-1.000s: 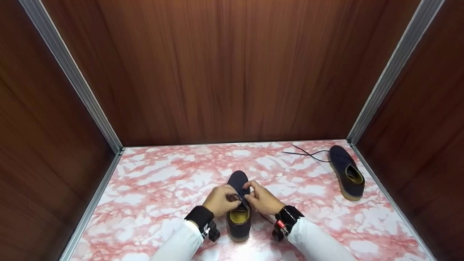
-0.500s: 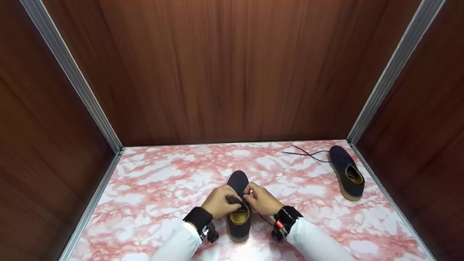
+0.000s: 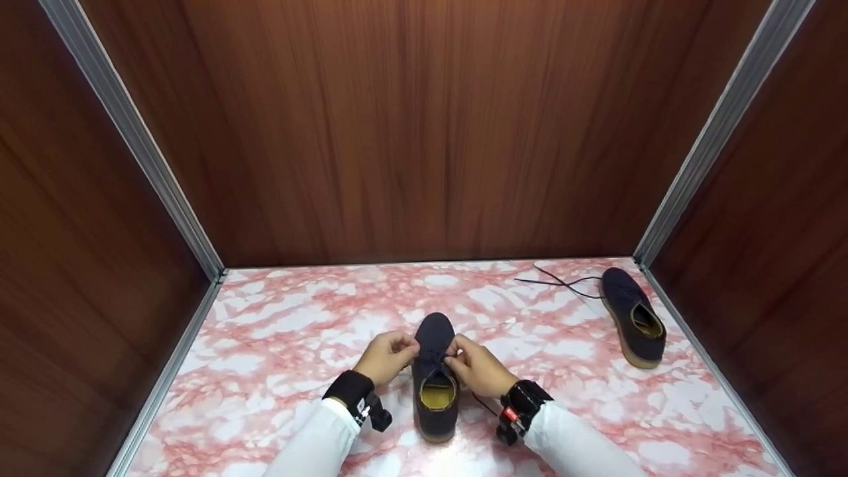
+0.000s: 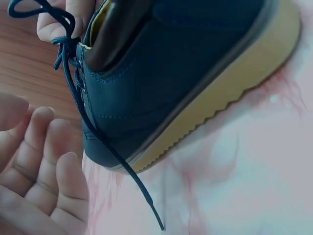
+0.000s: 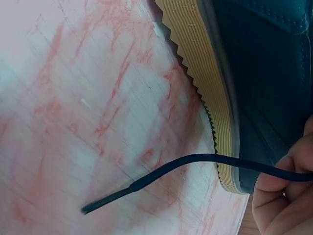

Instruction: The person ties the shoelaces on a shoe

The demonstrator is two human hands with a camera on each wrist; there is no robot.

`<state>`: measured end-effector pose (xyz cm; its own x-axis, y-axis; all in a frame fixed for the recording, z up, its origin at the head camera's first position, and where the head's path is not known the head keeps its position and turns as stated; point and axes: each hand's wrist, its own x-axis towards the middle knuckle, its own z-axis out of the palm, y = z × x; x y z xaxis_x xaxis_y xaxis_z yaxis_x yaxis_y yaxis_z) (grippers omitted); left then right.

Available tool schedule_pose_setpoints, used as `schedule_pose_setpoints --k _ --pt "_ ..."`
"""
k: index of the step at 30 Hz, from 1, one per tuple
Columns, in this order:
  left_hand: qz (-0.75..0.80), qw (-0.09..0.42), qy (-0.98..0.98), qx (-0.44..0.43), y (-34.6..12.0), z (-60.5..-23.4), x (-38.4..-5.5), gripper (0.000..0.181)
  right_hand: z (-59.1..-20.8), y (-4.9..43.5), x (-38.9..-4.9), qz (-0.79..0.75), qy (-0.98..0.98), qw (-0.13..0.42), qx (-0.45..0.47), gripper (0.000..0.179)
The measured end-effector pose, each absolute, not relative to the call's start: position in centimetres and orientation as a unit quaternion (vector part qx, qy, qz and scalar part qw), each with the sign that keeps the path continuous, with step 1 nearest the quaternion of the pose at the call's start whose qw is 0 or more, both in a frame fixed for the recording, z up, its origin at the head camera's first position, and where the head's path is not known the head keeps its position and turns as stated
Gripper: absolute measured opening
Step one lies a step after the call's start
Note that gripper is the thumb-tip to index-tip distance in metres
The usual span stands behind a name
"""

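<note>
Walls: brown wood-grain panels (image 3: 424, 132) rise along your tabletop's far, left and right edges, with grey metal strips (image 3: 722, 126) at the far corners.
Surface: you work on a white-and-pink marbled tabletop (image 3: 285, 371).
Far right corner: a second dark navy shoe with a tan sole (image 3: 623, 311) sits there, its thin dark lace (image 3: 563, 284) crossed loosely toward the left; it is well apart from your hands.
Shoe before you: a dark navy low shoe with a tan ridged sole and yellow lining (image 3: 432, 374) stands upright midway between the left and right edges, toe to the far edge.
In the way: your fingers partly cover its laced front; one strand of its lace hangs across its left side.
Left hand: your left hand (image 3: 386, 358) is beside the shoe's left side, released, fingers loosely bent; you cannot tell whether the fingertips touch the shoe.
Right hand: your right hand (image 3: 483, 368) pinches the shoe's dark blue cord lace (image 5: 195, 157) at its right side, a tipped end trailing free.
</note>
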<state>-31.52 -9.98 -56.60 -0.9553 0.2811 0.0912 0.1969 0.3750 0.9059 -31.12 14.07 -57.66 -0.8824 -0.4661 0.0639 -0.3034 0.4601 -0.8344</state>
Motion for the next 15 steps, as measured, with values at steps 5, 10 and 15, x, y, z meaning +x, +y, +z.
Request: schedule_pose_setpoints --k 5,10,15 --pt "0.526 0.08 0.835 0.139 -9.0 -56.5 -31.9 0.021 -57.6 14.1 -31.1 -0.459 0.854 0.08 -0.231 0.009" --pt "0.521 0.091 0.836 0.145 -8.1 -56.4 -32.2 0.027 -57.7 14.1 -31.1 -0.449 0.859 0.072 -0.236 0.009" --pt "0.496 0.095 0.845 0.173 -7.7 -56.2 -32.4 0.026 -57.7 14.2 -31.0 -0.454 0.856 0.073 -0.238 0.009"
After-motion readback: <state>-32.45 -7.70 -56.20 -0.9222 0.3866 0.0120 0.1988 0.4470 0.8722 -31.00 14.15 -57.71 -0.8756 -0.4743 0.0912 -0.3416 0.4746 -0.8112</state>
